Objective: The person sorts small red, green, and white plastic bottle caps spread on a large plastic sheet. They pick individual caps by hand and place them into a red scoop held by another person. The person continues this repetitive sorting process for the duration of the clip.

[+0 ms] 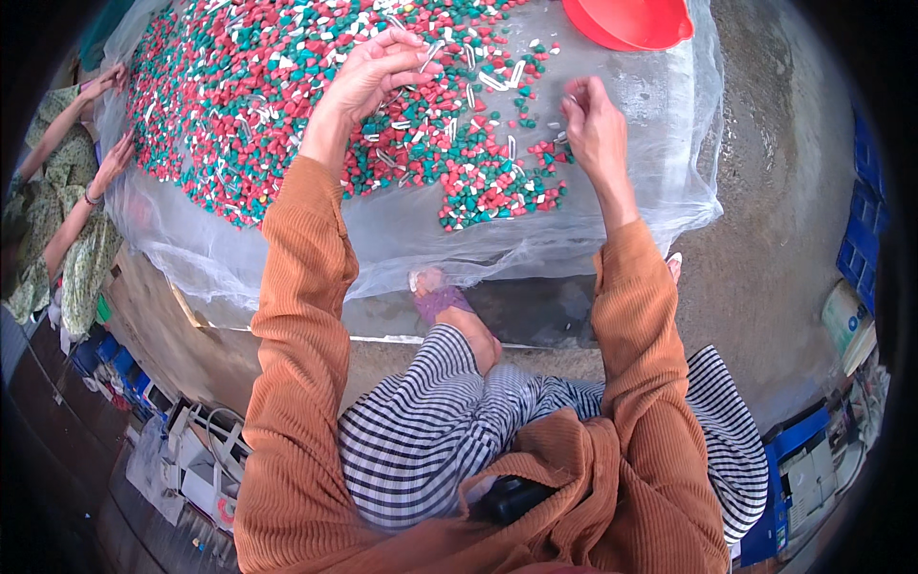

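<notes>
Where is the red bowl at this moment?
In the head view, the red bowl is at the top edge, right of centre, on the translucent sheet, just beyond the person's right hand.

Two o'clock: concrete floor (765,143), damp-looking. Three o'clock: blue plastic crates (863,215); pale container (844,320) just beyond them, toward four. Four: whitish boxy item (811,486) beside blue frame (773,524). Eight: white plastic clutter (199,459). Between eight and nine: dark flooring (57,411).

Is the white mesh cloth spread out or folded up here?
Spread out: the mesh cloth reaches beyond the small coloured pieces scattered over it, its rumpled near edge draping down.
</notes>
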### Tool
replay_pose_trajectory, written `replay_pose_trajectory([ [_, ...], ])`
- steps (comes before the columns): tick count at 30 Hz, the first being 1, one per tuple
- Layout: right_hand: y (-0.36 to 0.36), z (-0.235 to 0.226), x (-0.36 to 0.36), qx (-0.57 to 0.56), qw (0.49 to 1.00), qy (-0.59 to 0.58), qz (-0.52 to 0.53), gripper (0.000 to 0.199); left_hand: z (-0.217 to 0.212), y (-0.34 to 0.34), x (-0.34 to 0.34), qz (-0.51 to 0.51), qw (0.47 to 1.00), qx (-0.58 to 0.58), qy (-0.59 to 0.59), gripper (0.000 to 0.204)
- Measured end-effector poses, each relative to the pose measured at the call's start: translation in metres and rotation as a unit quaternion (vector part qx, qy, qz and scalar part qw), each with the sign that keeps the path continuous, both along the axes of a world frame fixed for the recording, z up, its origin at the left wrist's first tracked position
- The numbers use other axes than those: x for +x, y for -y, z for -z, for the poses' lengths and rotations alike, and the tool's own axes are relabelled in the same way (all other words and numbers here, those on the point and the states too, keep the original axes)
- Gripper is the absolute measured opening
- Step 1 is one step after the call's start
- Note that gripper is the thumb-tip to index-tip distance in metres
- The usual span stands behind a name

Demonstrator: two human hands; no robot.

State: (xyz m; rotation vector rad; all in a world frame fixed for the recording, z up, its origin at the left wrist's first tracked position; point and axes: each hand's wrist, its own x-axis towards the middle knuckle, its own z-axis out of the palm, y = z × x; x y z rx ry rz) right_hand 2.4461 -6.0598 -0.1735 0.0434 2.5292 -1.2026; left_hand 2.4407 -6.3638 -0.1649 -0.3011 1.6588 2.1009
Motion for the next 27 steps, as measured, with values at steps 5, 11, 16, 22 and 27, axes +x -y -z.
replay_pose_trajectory([
  [5,0.031,0.034,-0.035,0.07,0.955,-0.213,-0.194,0.021,-0.002,-0.046,-0.011,0.027,0.947,-0.32,-0.022,0.025],
  [11,0.019,0.019,-0.03,0.15,0.947,-0.145,-0.244,0.018,0.034,-0.089,-0.008,0.048,0.738,-0.652,-0.169,0.032],
  [16,-0.006,0.018,-0.011,0.198,0.92,-0.186,-0.283,0.011,0.014,-0.071,-0.02,0.046,0.908,-0.411,-0.067,0.024],
  [22,-0.02,0.007,0.006,0.266,0.916,-0.101,-0.284,0.011,0.0,-0.047,-0.013,-0.012,0.999,0.042,0.01,0.017],
  [27,-0.078,-0.019,0.002,-0.196,0.957,0.185,-0.111,0.012,0.014,-0.075,-0.002,0.136,0.909,-0.371,-0.135,0.016],
])
